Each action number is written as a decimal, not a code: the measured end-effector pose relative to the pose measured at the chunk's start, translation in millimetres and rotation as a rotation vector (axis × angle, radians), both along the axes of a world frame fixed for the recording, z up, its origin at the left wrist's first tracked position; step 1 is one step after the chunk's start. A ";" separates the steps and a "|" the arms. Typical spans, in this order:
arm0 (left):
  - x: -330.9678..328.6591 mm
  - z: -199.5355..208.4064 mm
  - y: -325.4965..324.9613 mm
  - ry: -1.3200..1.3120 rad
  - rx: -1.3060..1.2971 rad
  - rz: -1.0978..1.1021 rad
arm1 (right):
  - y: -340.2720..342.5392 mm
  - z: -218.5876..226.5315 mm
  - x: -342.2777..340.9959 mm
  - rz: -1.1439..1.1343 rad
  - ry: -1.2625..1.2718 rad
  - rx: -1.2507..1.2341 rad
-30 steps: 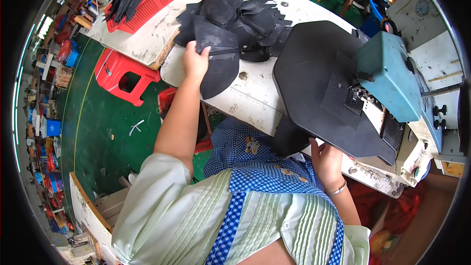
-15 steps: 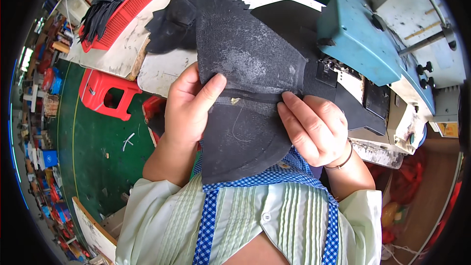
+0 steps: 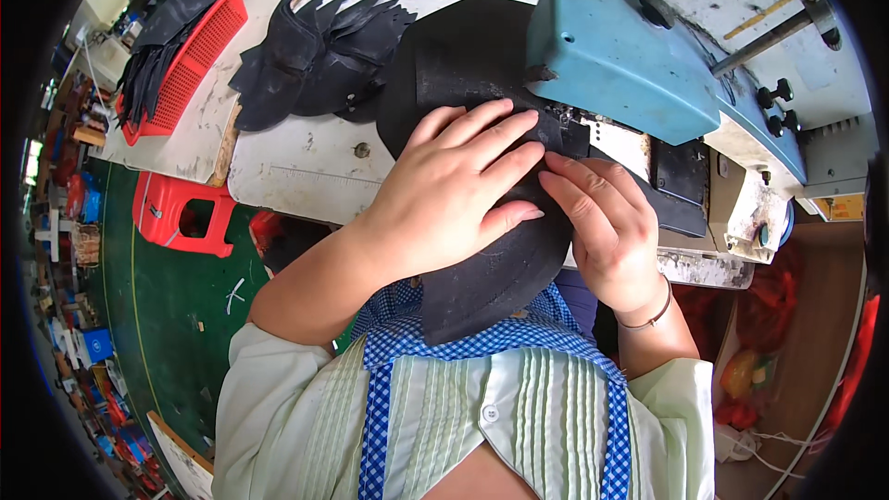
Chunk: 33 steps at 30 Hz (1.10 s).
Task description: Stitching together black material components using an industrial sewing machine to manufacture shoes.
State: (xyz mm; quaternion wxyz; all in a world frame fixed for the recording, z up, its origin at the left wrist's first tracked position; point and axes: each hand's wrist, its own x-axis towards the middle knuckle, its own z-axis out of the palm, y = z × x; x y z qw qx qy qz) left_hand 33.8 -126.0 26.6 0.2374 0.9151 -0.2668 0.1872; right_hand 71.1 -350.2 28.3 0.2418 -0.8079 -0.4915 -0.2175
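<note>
Right, your black piece (image 3: 500, 282) lies under both hands at the near side of the black platform (image 3: 454, 32), its lower end hanging past the edge in front of your checked apron (image 3: 398, 329). Your left hand (image 3: 458, 176) lies flat across it, fingers slightly spread and thumb apart. Your right hand (image 3: 607, 227) has its fingertips together on the piece; its thumb is hidden, so I cannot tell whether it pinches. Your fingertips sit just below the teal machine head (image 3: 620, 51), which bounds your room ahead and right. To your left, a strip of white tabletop (image 3: 301, 150) separates your forearm from the pile of black pieces (image 3: 319, 60). Farther left stands a red basket (image 3: 193, 74) filled with dark pieces; below it, a red stool (image 3: 190, 222) stands on the green floor (image 3: 167, 315).
</note>
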 end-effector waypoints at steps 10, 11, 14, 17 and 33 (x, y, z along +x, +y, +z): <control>15.6 4.9 -6.0 0.026 0.055 -0.001 | 0.0 5.0 5.7 -0.076 0.097 0.072; 16.9 5.5 -6.2 0.027 0.062 0.003 | 0.5 4.7 6.2 -0.077 0.098 0.074; 17.0 5.8 -6.6 0.024 0.076 0.009 | -0.8 3.8 7.1 -0.084 0.114 0.079; 14.8 8.0 -8.5 0.019 0.086 0.017 | -2.7 3.5 7.8 -0.044 0.122 0.053; 24.9 8.6 -11.2 0.006 0.100 0.044 | -2.9 -0.1 10.1 -0.096 0.082 0.099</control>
